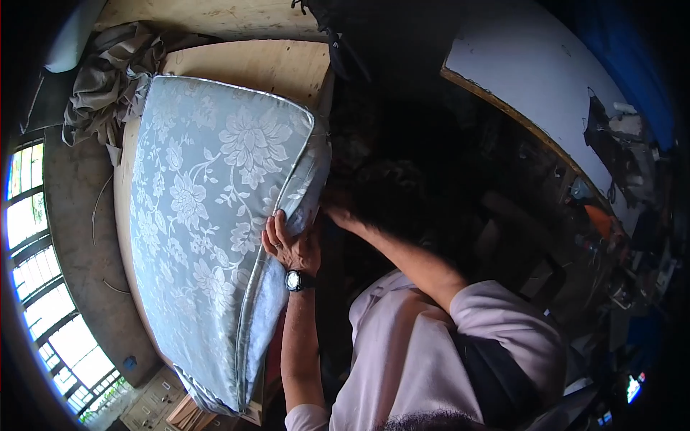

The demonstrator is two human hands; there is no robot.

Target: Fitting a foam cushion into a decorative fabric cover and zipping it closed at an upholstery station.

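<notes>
A large pale blue cushion cover (190,187) with a white flower pattern and piped edges lies over a padded block. Along its right side the cover gapes, and white fluffy padding (267,312) shows below the piping. My left hand (293,248), with a watch on the wrist, is closed on the piped edge of the cover, its fingers bent over the top. Just right of it, my right hand (339,210) is at the cushion's side, in deep shadow. Its fingers are hidden there, so I cannot make out what they hold.
A wooden board (251,65) lies under the cushion and shows beyond its far end. Crumpled brown cloth (115,79) is heaped at the far left. A white-topped table (525,79) with a wooden edge stands at right. Barred windows (61,287) line the left wall.
</notes>
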